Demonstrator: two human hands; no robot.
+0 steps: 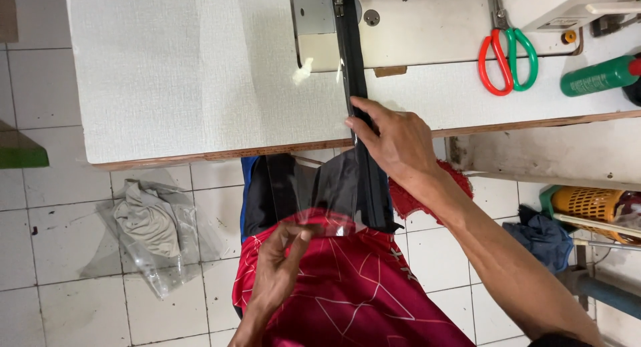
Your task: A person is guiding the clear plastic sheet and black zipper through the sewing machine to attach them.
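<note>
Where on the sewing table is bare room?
The table's left half is bare, up to the black strip. Right of the right hand, a bare patch sits below the scissors and green bottle; the back right is crowded.

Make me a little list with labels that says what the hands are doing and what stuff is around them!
Place: white sewing table over a tiled floor
Right hand: pressing flat on a black strip that runs up to the sewing machine
Left hand: pinching clear plastic film at lap level
Lap: red patterned cloth
On the table: red and green scissors, green bottle
On the floor: grey cloth in a clear bag, orange basket
</note>
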